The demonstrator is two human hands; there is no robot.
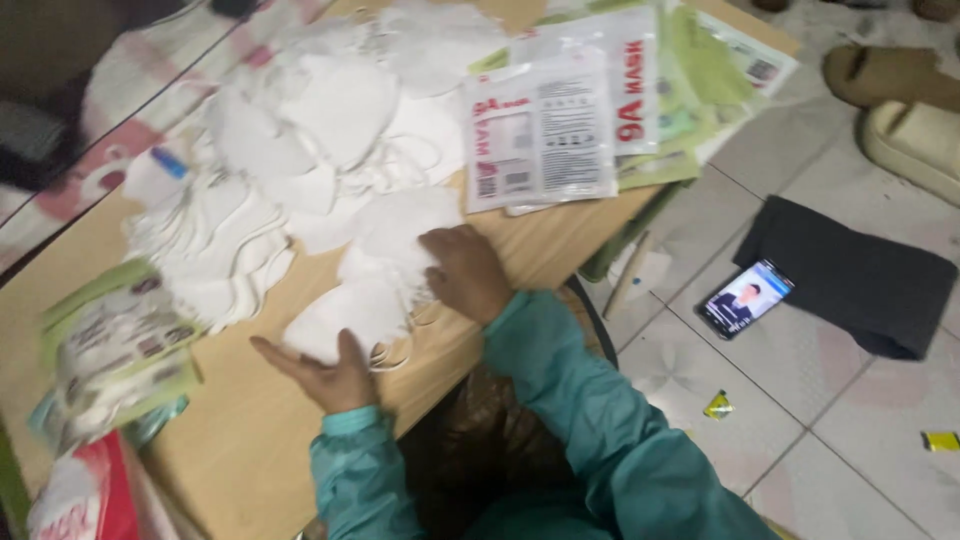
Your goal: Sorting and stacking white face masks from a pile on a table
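A heap of white face masks covers the middle of a low wooden table. My left hand lies at the near edge of a small stack of white masks, thumb on top of it. My right hand rests palm down on the far right side of the same stack, fingers curled over the masks. Both arms wear teal sleeves. Whether either hand truly grips the masks is unclear.
Flat plastic mask packets lie at the table's far right, more green-edged packets at the left. On the tiled floor lie a lit phone on a dark cloth, slippers and small yellow wrappers.
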